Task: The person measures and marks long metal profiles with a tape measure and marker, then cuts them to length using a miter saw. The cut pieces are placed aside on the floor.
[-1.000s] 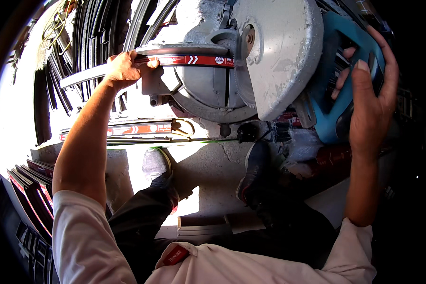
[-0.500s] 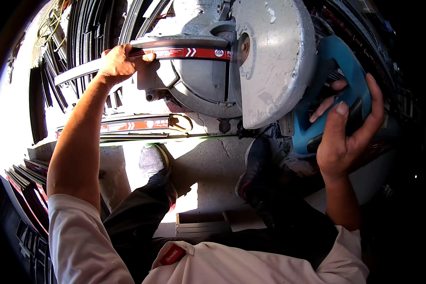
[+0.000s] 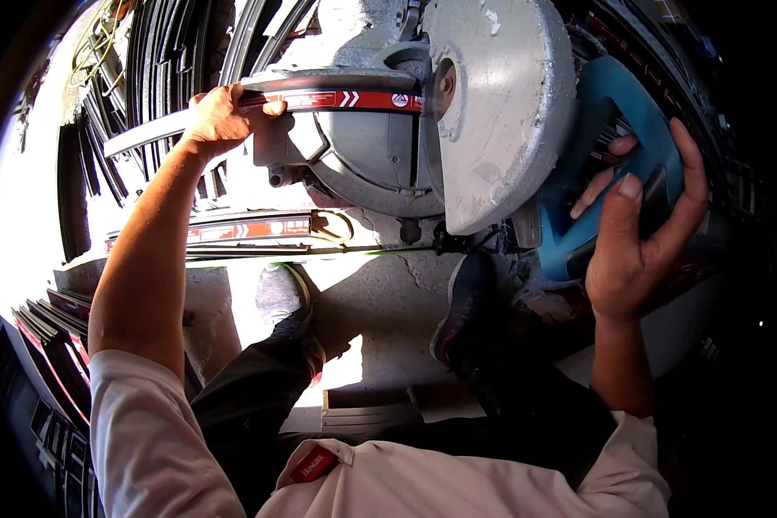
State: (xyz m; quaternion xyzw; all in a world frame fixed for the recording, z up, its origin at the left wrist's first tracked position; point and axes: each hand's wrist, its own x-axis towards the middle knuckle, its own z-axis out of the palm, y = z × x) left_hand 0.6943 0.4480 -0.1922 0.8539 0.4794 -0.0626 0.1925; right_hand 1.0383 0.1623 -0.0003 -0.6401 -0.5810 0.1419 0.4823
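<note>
A miter saw stands in front of me, its grey blade guard (image 3: 501, 129) covering the blade. My left hand (image 3: 220, 118) is closed round a long profile strip (image 3: 319, 100) with red printed film. The strip lies across the saw's round grey table (image 3: 367, 151), along the fence, and its right end runs up to the guard. Its pale left end (image 3: 147, 135) sticks out past my hand. On the right, my right hand (image 3: 634, 233) grips the saw's teal loop handle (image 3: 578, 233). Some fingers pass through the loop; thumb and index finger lie outside it. The blade's cutting edge is hidden.
Many dark profiles (image 3: 168, 78) lie at the upper left, and more are stacked at the lower left (image 3: 52, 345). Another red-filmed strip (image 3: 250, 228) lies before the saw. A green cord (image 3: 367, 250) crosses the floor near my shoes (image 3: 282, 293). A yellow cable (image 3: 85, 56) is coiled far left.
My right hand and the teal handle have shifted slightly up and right. My left hand still holds the strip in about the same place.
</note>
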